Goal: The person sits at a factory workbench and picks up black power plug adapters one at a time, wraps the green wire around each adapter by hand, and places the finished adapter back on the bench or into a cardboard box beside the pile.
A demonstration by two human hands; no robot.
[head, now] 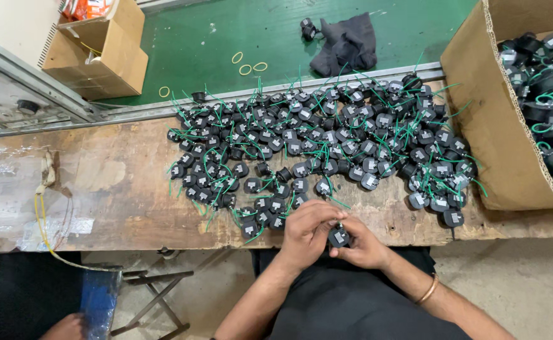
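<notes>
Your left hand (pixel 306 232) and right hand (pixel 363 247) meet just off the near edge of the worn wooden workbench (pixel 119 189), above your lap. Between them sits one small round black plastic part with a green wire lead (pixel 339 237); your right fingers cup it from below and the side, while your left fingertips pinch in on its top, so both hands are closed on it. A thin copper-coloured bangle (pixel 429 289) rings your right wrist.

Just beyond your knuckles, a wide spread of identical black parts with green wires (pixel 327 135) covers the bench. To your right, an open brown cardboard box (pixel 484 113) holds more of them. Farther off, on the green conveyor belt (pixel 226 31), lie a dark grey cloth (pixel 347 45), several yellow rubber bands (pixel 246 64) and a smaller cardboard box (pixel 100 53).
</notes>
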